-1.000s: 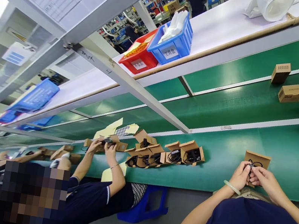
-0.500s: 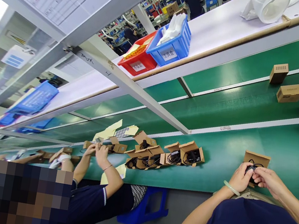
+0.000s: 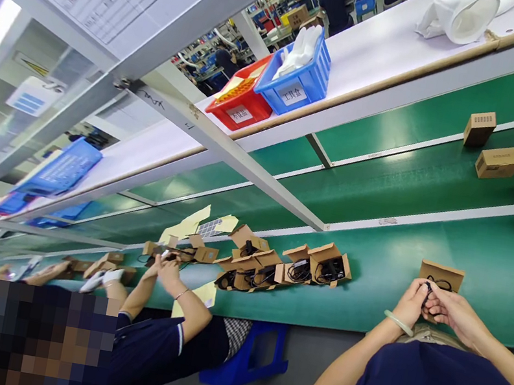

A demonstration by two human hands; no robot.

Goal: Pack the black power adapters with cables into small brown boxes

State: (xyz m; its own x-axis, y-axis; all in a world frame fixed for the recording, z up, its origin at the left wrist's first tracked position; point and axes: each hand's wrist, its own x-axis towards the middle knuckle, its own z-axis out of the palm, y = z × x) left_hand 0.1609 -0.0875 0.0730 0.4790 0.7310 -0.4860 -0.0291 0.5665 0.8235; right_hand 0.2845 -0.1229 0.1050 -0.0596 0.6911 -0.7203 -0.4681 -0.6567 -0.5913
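My left hand (image 3: pixel 412 301), with a pale bangle at its wrist, is closed on a small black piece of a black cable (image 3: pixel 427 289). Opposite it, my right hand (image 3: pixel 456 312) pinches the same cable, and the fingertips of both hands nearly meet. A cable loop runs into an open cardboard box (image 3: pixel 445 274) just beyond the hands. The box's flap stands up, while its lower part is hidden behind my fingers. What exactly sits on the cable end is too small to make out.
Several open boxes with black cables (image 3: pixel 330 267) stand on the green bench (image 3: pixel 391 241) to the left. Beyond them are a co-worker's hands (image 3: pixel 168 270). Closed boxes (image 3: pixel 499 162) lie at the right. A slanted metal post (image 3: pixel 242 160), a blue bin (image 3: pixel 296 74) and a red bin (image 3: pixel 239 107) are farther back.
My hands have drawn together around the black cable piece, and my right hand has shifted slightly left with its fingers more curled. The co-worker's hands have also moved a little.
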